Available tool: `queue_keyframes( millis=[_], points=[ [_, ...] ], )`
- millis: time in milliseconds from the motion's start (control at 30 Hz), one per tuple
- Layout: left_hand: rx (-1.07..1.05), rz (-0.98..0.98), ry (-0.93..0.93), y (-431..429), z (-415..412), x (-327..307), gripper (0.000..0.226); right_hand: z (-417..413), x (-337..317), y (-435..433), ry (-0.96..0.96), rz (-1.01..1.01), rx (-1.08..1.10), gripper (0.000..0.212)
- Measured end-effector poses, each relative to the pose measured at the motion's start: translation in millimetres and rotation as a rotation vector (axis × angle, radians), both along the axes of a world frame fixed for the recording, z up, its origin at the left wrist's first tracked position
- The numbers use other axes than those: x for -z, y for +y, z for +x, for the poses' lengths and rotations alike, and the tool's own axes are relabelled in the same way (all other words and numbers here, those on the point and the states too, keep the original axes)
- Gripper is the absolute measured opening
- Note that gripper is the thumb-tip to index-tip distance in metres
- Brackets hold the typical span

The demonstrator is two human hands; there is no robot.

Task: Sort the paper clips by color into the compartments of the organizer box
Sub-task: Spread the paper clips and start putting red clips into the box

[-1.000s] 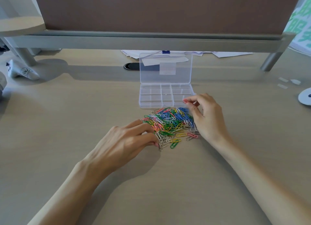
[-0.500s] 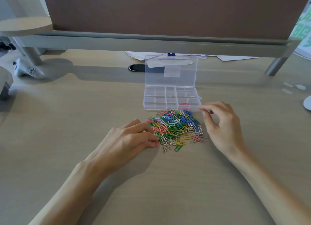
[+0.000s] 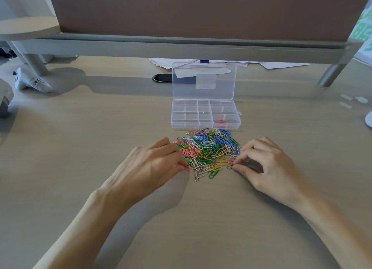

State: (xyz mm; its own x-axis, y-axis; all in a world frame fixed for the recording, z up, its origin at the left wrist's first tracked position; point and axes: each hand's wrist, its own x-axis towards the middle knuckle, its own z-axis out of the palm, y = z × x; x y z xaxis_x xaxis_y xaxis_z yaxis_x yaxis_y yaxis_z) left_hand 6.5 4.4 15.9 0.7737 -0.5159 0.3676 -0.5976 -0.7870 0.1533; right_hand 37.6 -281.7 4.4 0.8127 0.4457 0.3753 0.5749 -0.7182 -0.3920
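A heap of paper clips [image 3: 208, 148] in blue, green, yellow, pink and white lies on the desk just in front of a clear organizer box [image 3: 205, 125] with its lid standing open. One pink clip [image 3: 220, 121] lies in the box's front right compartment. My left hand [image 3: 153, 164] rests at the heap's left edge, fingertips on a pink clip [image 3: 188, 168]. My right hand [image 3: 263, 164] is at the heap's right edge, thumb and forefinger pinching a pink clip [image 3: 231, 162] that still lies on the desk.
A brown partition on a grey rail [image 3: 181, 47] crosses the back of the desk, with papers [image 3: 271, 64] under it. A cable port [image 3: 162, 77] sits left of the box lid. A small white-grey object [image 3: 32, 83] lies far left; a white disc [image 3: 369, 118] at the right edge.
My right hand dropped a pink clip into the front right compartment, then came back down to the heap's right edge and pinched another pink clip. My left hand stayed at the left edge.
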Motion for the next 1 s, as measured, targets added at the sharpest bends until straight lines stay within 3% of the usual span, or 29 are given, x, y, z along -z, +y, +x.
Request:
queue_keyframes(
  millis=[233, 367, 600, 833, 1000],
  points=[
    [-0.052, -0.085, 0.054, -3.1, -2.2, 1.9, 0.009, -2.5, -4.0, 3.7, -0.072, -0.06, -0.052, 0.004],
    [-0.061, -0.175, 0.048, -7.9, -6.0, 3.3, 0.007, -3.6, -6.3, 7.9, -0.186, -0.088, -0.071, 0.018],
    [-0.078, -0.434, 0.081, -27.8, -6.3, 6.1, 0.007, -23.2, -5.9, 44.2, 0.085, 0.26, -0.133, 0.016],
    [-0.06, -0.554, 0.1, -34.7, -6.2, 7.0, 0.007, -21.7, 0.8, 55.9, 0.012, 0.228, -0.139, 0.024],
    [-0.071, -0.576, 0.181, -28.2, -5.2, 10.5, 0.028, -20.0, 5.8, 51.0, 0.001, 0.225, -0.081, 0.016]
  ],
)
